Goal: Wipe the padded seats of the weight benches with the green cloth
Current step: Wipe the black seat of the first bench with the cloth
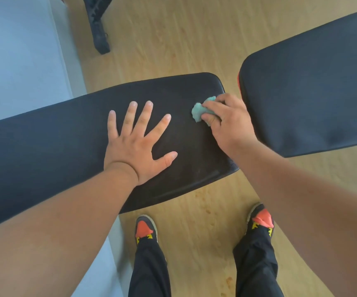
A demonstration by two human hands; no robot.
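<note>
A black padded bench seat (51, 142) runs from the left edge to the middle of the view. My left hand (140, 144) lies flat on it with fingers spread. Near the seat's right end my right hand (226, 118) grips a bunched green cloth (199, 111) and presses it onto the padding. Most of the cloth is hidden under my fingers. A second black padded seat (314, 88) with a red edge stands just to the right, apart from the first.
The floor (173, 39) is light wood. A pale grey mat (18, 50) covers the left side. A black equipment leg (99, 28) stands at the top. My two feet in orange and black shoes (146, 229) stand below the bench end.
</note>
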